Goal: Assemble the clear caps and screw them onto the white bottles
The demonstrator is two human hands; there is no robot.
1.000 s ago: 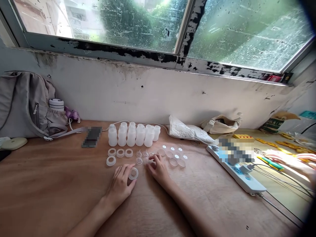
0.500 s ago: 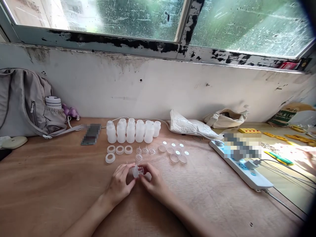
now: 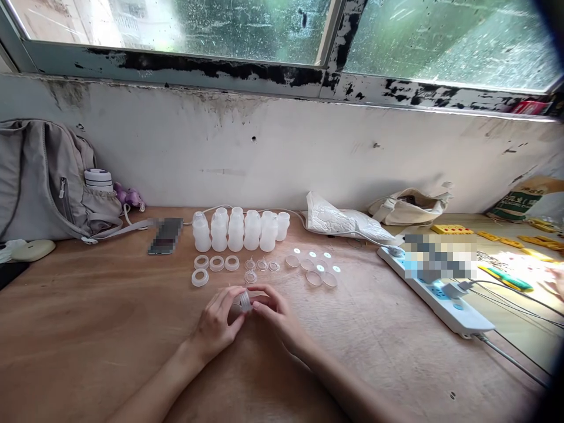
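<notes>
Low over the wooden table, my left hand (image 3: 220, 317) grips a small clear plastic cap with a ribbed collar (image 3: 244, 301) between thumb and fingers. The fingers of my right hand (image 3: 277, 311) close in at the cap's right end, hiding that end. Beyond my hands lie several translucent rings (image 3: 200, 277) on the left. Several small clear stemmed pieces (image 3: 251, 277) sit in the middle, and several thin clear rounds with pale dots (image 3: 314, 278) are to the right. Behind them, frosted plastic bottles (image 3: 236, 232) stand upright in rows.
A white power strip (image 3: 440, 296) with plugs and cords crosses the right side. At the back are a white padded pouch (image 3: 330, 217) and a cream bag (image 3: 408, 205). A phone (image 3: 166, 235) and grey backpack (image 3: 53, 182) are left. At the far right edge, another person's hand (image 3: 559, 281) shows.
My right fingers have shifted over the cap's right end. The clear part that showed between them is now hidden, and the cap's ribbed collar faces right. The view has shifted slightly.
</notes>
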